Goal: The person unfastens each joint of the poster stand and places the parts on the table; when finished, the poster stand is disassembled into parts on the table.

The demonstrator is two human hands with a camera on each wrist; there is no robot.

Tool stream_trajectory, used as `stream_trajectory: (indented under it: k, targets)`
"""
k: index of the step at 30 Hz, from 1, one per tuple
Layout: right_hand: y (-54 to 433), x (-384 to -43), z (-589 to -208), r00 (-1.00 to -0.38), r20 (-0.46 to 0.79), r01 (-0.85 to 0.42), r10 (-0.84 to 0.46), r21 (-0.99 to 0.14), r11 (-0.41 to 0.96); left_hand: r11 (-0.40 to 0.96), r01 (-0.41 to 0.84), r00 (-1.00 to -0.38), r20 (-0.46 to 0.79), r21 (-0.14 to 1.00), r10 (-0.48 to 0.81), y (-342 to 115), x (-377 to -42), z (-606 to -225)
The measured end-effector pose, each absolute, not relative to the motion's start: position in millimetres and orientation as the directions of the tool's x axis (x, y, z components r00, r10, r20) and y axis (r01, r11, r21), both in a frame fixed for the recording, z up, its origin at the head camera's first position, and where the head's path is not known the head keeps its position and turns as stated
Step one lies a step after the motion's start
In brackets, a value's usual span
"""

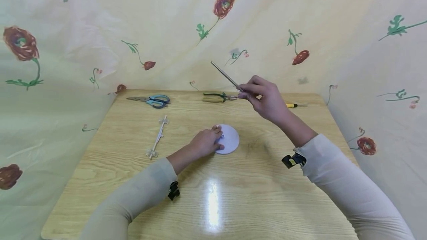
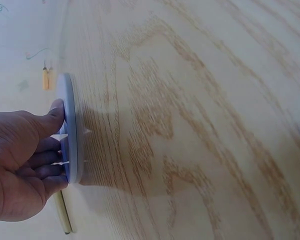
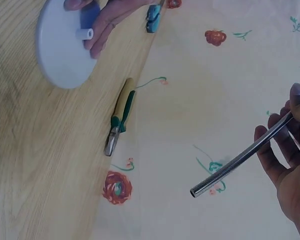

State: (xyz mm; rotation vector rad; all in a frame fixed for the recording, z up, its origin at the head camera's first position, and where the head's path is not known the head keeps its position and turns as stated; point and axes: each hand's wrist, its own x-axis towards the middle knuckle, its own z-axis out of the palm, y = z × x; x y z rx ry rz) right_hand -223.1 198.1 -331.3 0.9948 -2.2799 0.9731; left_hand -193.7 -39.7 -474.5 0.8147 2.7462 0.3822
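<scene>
A round white disc (image 1: 230,140) with a short central peg (image 3: 85,34) lies on the wooden table. My left hand (image 1: 207,142) rests on its left part, thumb and fingertips spread on the top face either side of the peg. Above the table's far edge, my right hand (image 1: 263,95) pinches one end of a thin metal tube (image 1: 225,75) between thumb and fingers. The tube slants up and leftward, apart from the disc; in the right wrist view its free end shows a hollow opening.
Left of the disc lies a thin white rod with clear plastic end pieces (image 1: 158,138). Along the back are blue-handled scissors (image 1: 155,101), pliers (image 1: 218,97) and a yellow-handled tool with a thin shaft (image 1: 293,105). A flowered cloth (image 1: 180,21) hangs behind the table.
</scene>
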Motion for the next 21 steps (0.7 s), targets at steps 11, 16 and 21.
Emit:
stream_trajectory:
  k: [11, 16, 21]
  targets:
    - [224, -220, -333, -0.728, 0.588, -0.645, -0.351, -0.416, 0.642, 0.82, 0.49, -0.814, -0.181, 0.297, 0.552, -37, -194, -474]
    - [238, -219, -335, -0.787, 0.525, -0.569, -0.322, -0.417, 0.709, 0.823, 0.485, -0.818, -0.181, 0.295, 0.547, -37, -193, -472]
    - [252, -216, -340, -0.88, 0.397, -0.438, -0.26, -0.47, 0.766, 0.82, 0.487, -0.816, -0.177, 0.301, 0.55, -38, -193, -472]
